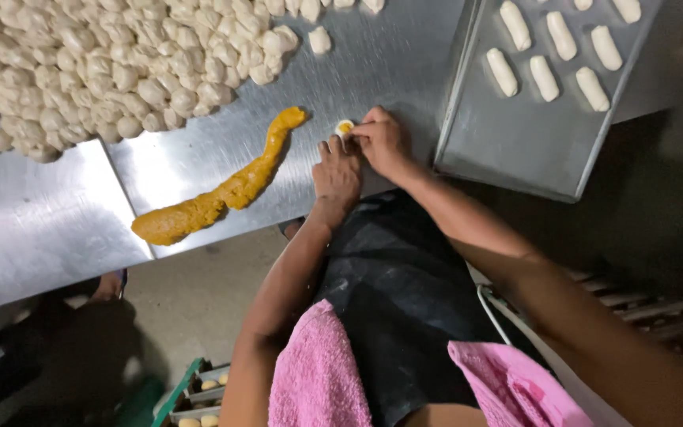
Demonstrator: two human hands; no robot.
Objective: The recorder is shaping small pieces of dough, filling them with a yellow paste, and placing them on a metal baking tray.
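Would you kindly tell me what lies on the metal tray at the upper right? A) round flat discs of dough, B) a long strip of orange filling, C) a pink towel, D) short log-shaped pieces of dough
D: the tray holds short log-shaped dough pieces in rows, while the orange filling lies on the table beside the hands.

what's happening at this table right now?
A person at a steel table works a small dough piece with orange filling. The right hand pinches it; the left hand rests beside it, fingertips touching. A long strip of orange filling lies to the left, a heap of dough pieces behind it. Seven shaped rolls show on a metal tray at right.
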